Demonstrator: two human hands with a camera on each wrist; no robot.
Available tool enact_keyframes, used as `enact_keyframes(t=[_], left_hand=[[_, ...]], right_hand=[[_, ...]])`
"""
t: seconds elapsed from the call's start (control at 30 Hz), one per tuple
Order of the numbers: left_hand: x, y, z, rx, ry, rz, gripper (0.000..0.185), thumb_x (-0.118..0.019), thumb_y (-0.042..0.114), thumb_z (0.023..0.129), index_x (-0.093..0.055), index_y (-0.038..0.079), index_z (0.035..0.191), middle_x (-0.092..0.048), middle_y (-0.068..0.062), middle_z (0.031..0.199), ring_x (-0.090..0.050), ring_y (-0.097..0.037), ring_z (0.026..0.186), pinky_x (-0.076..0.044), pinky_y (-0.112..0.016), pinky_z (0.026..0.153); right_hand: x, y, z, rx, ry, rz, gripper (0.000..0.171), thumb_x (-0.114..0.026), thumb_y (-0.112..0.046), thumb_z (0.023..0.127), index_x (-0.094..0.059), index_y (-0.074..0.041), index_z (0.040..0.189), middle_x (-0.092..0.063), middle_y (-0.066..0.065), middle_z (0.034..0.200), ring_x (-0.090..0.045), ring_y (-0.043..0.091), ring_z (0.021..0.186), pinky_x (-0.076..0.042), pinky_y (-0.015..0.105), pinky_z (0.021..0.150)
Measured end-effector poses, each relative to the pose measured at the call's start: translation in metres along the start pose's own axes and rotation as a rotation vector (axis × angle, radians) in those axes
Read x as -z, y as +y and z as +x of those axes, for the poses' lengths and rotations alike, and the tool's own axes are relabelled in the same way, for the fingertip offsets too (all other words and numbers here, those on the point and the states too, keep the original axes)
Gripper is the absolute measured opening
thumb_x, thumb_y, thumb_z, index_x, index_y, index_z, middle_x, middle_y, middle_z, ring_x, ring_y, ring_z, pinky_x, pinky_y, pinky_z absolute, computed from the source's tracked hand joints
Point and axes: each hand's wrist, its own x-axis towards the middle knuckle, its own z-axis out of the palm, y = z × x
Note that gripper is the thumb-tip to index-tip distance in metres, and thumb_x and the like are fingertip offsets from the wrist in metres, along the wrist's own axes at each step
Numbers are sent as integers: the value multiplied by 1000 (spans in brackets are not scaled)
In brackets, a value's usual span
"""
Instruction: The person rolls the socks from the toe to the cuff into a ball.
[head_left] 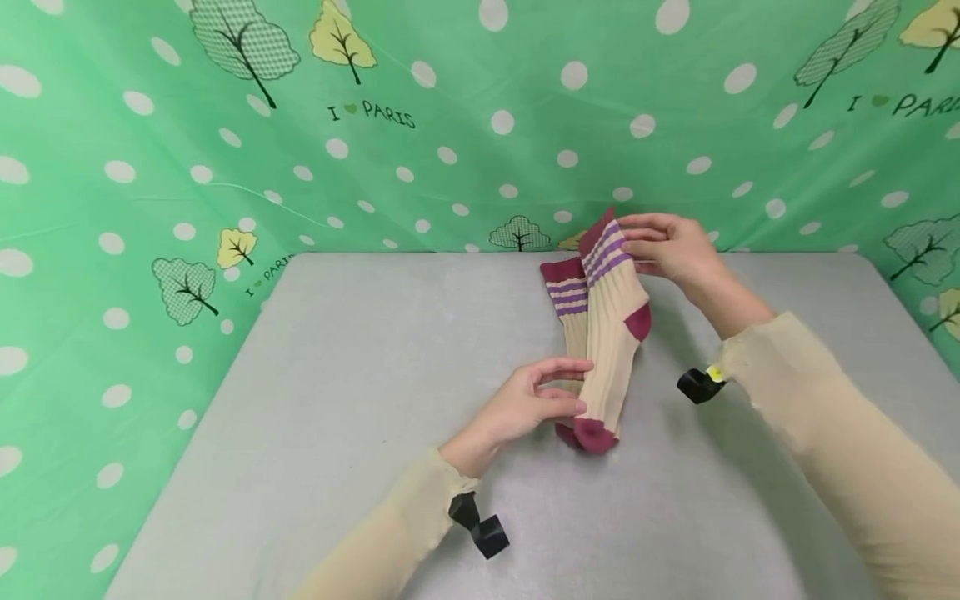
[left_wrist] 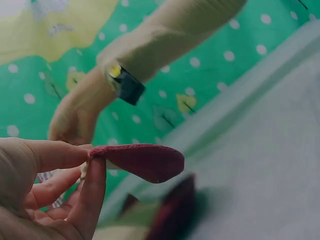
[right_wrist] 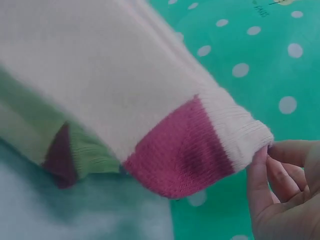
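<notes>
Two hands stretch a cream sock over a grey table, its twin lying underneath.

Biggest first: the grey table spreads beneath both hands, backed by a green spotted cloth beyond the fingertips. Now the upper sock, cream ribbed with maroon heel and toe, runs between the two hands, lifted at the cuff end. The lower sock lies flat just under it, its striped cuff poking out beside the right fingers. The right hand pinches the striped cuff, fingers curled round the fabric. The left hand nips the maroon toe between thumb and forefinger, the other fingers loosely bent behind.
</notes>
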Motion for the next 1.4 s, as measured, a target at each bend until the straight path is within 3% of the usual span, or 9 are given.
enact_keyframes(t=[0.13,0.3,0.5,0.67,0.77,0.9,1.1,1.23,1.4], left_hand=[[0,-15,7,54,44,50,49,-63,-7,91,-53,-3,138,-56,-23,139,-67,-9,94,-59,-26,86],[3,-23,9,71,102,253,47,-67,-3,89,-59,3,134,-60,-17,136,-70,-21,102,-57,-20,78],[1,-27,8,69,147,442,46,-73,-1,85,-64,7,129,-69,-13,121,-64,-8,83,-49,-15,65],[-4,-29,7,57,155,580,44,-74,0,84,-65,7,127,-69,-14,102,-58,-5,73,-46,-15,62],[-5,-30,6,36,162,678,44,-76,2,84,-66,10,126,-62,-11,113,-61,-4,76,-47,-14,66],[-3,-27,1,-19,176,781,41,-76,5,85,-67,14,124,-55,-8,126,-66,-9,89,-51,-13,75],[8,-18,-7,-83,60,772,36,-74,7,88,-67,11,123,-60,-7,124,-63,-20,109,-54,-18,93],[14,-18,-10,-141,-41,860,39,-77,13,87,-66,12,124,-64,-4,122,-62,-16,113,-49,-22,102],[16,-17,-10,-161,-99,974,43,-80,21,84,-66,14,124,-66,0,120,-59,-11,112,-45,-24,104]], right_hand=[[-4,22,4,-25,-26,61,51,-56,-16,101,-42,-8,150,-65,-24,97,-65,-6,89,-56,15,80],[-9,41,8,-55,-63,240,56,-55,-10,101,-34,-6,153,-67,-21,93,-67,-3,86,-55,16,76],[-18,54,19,-89,-153,417,61,-53,-2,100,-29,-6,156,-68,-15,89,-66,0,82,-53,16,74],[-25,71,29,-121,-127,163,56,-53,-8,101,-33,-2,153,-65,-12,99,-63,-3,82,-53,14,74],[-24,78,30,-134,-93,-9,56,-55,-11,101,-35,0,152,-61,5,121,-60,-4,82,-55,14,76],[-15,77,20,-65,-72,-82,55,-55,-11,101,-35,4,150,-49,24,138,-61,-3,86,-57,17,82],[-11,68,-24,119,-104,-264,46,-59,-14,97,-51,1,141,-59,24,134,-60,-5,90,-52,13,79],[-22,73,-60,195,-192,-267,39,-63,-15,97,-59,-1,132,-66,20,126,-64,-1,92,-52,16,82],[-35,87,-95,314,-332,-282,31,-68,-11,94,-64,-2,124,-70,15,118,-65,5,96,-54,19,86]])
